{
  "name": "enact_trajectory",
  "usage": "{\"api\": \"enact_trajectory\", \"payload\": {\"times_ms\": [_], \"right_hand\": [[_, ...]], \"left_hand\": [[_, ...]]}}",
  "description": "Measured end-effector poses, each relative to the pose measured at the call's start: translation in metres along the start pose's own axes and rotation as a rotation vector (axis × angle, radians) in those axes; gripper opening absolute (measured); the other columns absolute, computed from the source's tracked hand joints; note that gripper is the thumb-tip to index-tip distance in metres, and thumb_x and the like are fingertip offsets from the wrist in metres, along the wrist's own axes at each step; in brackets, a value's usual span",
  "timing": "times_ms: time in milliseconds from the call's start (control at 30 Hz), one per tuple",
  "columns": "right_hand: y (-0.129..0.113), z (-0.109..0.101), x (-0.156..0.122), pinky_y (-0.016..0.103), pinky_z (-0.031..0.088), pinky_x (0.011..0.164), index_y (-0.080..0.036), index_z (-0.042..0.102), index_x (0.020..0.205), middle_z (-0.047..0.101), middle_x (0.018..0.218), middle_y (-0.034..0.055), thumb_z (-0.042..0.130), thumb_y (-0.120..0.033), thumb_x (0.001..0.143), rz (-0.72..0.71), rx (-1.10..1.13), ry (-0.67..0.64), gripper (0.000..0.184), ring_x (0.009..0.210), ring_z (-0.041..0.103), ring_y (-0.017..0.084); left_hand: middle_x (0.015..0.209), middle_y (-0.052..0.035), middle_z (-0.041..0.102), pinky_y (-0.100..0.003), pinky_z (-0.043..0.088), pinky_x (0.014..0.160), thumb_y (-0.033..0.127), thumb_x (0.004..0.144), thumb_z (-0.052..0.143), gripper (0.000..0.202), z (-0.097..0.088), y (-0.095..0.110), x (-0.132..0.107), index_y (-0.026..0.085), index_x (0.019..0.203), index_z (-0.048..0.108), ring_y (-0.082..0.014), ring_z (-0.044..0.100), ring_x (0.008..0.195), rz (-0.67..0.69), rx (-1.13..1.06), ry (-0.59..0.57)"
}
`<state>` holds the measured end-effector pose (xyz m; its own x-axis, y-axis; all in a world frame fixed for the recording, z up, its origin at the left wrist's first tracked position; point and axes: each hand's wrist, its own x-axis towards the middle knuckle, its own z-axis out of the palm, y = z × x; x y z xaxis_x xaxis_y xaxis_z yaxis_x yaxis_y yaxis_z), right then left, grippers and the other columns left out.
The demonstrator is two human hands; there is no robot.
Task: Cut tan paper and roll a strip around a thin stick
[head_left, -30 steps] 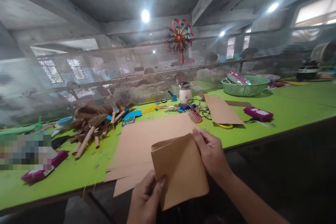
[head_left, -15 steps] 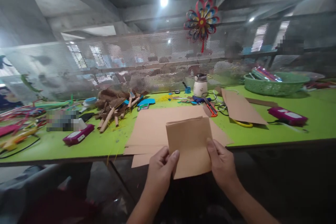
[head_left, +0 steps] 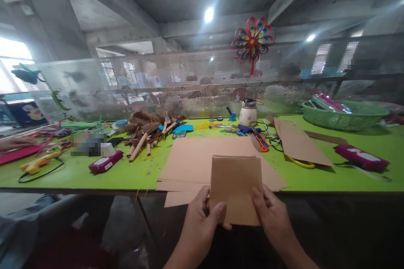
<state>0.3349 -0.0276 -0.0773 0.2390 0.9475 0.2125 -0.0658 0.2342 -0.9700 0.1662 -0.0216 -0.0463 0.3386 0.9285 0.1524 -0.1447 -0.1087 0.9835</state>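
A folded sheet of brown kraft paper (head_left: 236, 189) is held upright just in front of the table's edge. My left hand (head_left: 205, 216) grips its lower left side, the thumb across the front and fingertips showing beneath the bottom edge. On the right side, my right hand (head_left: 273, 208) pinches it with the thumb on the front face. Behind it, larger brown paper sheets (head_left: 192, 159) lie in a loose stack on the green tabletop, a few corners jutting over the front edge.
Left of the stack are a bundle of brown paper rolls (head_left: 139, 145), a purple box (head_left: 105, 162) and a yellow glue gun (head_left: 39, 162). To the right lie orange-handled scissors (head_left: 261, 141), another brown sheet (head_left: 299, 145), a second purple box (head_left: 361, 157) and a green basket (head_left: 345, 117).
The folded paper has gone from slightly tilted to nearly straight, and my left fingertips now show below it. The whole view has shifted, with the scene sitting lower and further right.
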Motion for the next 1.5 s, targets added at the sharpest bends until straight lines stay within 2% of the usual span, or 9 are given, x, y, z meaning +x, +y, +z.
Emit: {"api": "enact_trajectory", "payload": {"times_ms": [200, 433, 533, 733, 900, 1033, 1233, 1367, 1500], "right_hand": [[-0.043, -0.025, 0.028, 0.028, 0.049, 0.083, -0.019, 0.058, 0.109, 0.064, 0.111, 0.0101, 0.060, -0.045, 0.081, -0.282, -0.213, -0.040, 0.038, 0.101, 0.060, 0.022], [-0.098, -0.039, 0.039, 0.029, 0.048, 0.080, -0.021, 0.067, 0.095, 0.068, 0.094, 0.0056, 0.054, -0.036, 0.086, -0.465, -0.376, -0.192, 0.022, 0.091, 0.061, 0.020], [-0.110, -0.046, 0.039, 0.032, 0.047, 0.080, -0.020, 0.069, 0.085, 0.068, 0.090, 0.0064, 0.054, -0.034, 0.086, -0.455, -0.377, -0.312, 0.020, 0.089, 0.060, 0.021], [-0.135, -0.060, 0.042, 0.033, 0.047, 0.078, -0.020, 0.071, 0.081, 0.069, 0.090, 0.0064, 0.056, -0.033, 0.083, -0.358, -0.306, -0.458, 0.020, 0.087, 0.061, 0.021], [-0.133, -0.058, 0.040, 0.034, 0.048, 0.080, -0.021, 0.069, 0.096, 0.067, 0.099, 0.0068, 0.060, -0.032, 0.080, -0.282, -0.279, -0.506, 0.022, 0.092, 0.060, 0.021], [-0.121, -0.049, 0.040, 0.030, 0.050, 0.068, -0.022, 0.062, 0.114, 0.068, 0.094, 0.0051, 0.068, -0.033, 0.073, -0.186, -0.283, -0.477, 0.043, 0.083, 0.061, 0.019], [-0.130, -0.029, 0.044, 0.027, 0.046, 0.063, -0.021, 0.071, 0.090, 0.069, 0.084, 0.0026, 0.068, -0.038, 0.074, -0.290, -0.564, -0.530, 0.023, 0.077, 0.059, 0.019], [-0.130, -0.019, 0.055, 0.023, 0.044, 0.059, -0.018, 0.070, 0.088, 0.067, 0.079, 0.0024, 0.063, -0.035, 0.078, -0.259, -0.582, -0.572, 0.021, 0.072, 0.059, 0.016], [-0.112, -0.019, 0.072, 0.022, 0.044, 0.058, -0.015, 0.069, 0.083, 0.066, 0.076, 0.0028, 0.060, -0.035, 0.080, -0.201, -0.519, -0.575, 0.022, 0.070, 0.059, 0.015]], "left_hand": [[0.094, -0.0095, 0.060, -0.026, 0.054, 0.054, 0.038, 0.080, 0.059, 0.036, -0.003, 0.004, -0.001, 0.014, 0.106, 0.055, -0.0203, 0.060, 0.079, -0.018, 0.088, -0.037], [0.087, -0.0065, 0.061, -0.025, 0.052, 0.058, 0.040, 0.081, 0.056, 0.030, -0.011, 0.015, -0.005, 0.016, 0.099, 0.060, -0.0155, 0.057, 0.066, 0.062, 0.240, -0.004], [0.086, -0.0069, 0.062, -0.026, 0.053, 0.058, 0.038, 0.079, 0.058, 0.029, -0.015, 0.020, -0.005, 0.017, 0.098, 0.063, -0.0198, 0.059, 0.075, 0.060, 0.256, -0.004], [0.090, -0.0069, 0.066, -0.026, 0.054, 0.056, 0.037, 0.075, 0.062, 0.029, -0.011, 0.029, -0.007, 0.018, 0.096, 0.065, -0.0204, 0.061, 0.074, 0.070, 0.272, 0.133], [0.092, -0.0064, 0.068, -0.025, 0.053, 0.059, 0.037, 0.074, 0.064, 0.030, -0.013, 0.030, -0.006, 0.019, 0.097, 0.066, -0.0203, 0.062, 0.074, 0.106, 0.306, 0.149], [0.092, -0.0070, 0.067, -0.025, 0.053, 0.060, 0.035, 0.079, 0.060, 0.028, -0.023, 0.027, -0.003, 0.018, 0.100, 0.066, -0.0212, 0.062, 0.077, 0.119, 0.360, -0.002], [0.097, -0.0076, 0.064, -0.023, 0.052, 0.057, 0.033, 0.085, 0.053, 0.033, -0.025, 0.028, -0.003, 0.019, 0.115, 0.059, -0.0172, 0.059, 0.072, 0.072, 0.394, -0.133], [0.101, -0.0088, 0.062, -0.021, 0.050, 0.052, 0.034, 0.084, 0.056, 0.036, -0.017, 0.035, -0.001, 0.018, 0.115, 0.055, -0.0172, 0.059, 0.074, 0.019, 0.351, -0.122], [0.103, -0.0092, 0.060, -0.022, 0.051, 0.052, 0.035, 0.082, 0.059, 0.050, -0.013, 0.038, 0.002, 0.018, 0.127, 0.046, -0.0171, 0.058, 0.074, -0.040, 0.173, -0.180]]}}
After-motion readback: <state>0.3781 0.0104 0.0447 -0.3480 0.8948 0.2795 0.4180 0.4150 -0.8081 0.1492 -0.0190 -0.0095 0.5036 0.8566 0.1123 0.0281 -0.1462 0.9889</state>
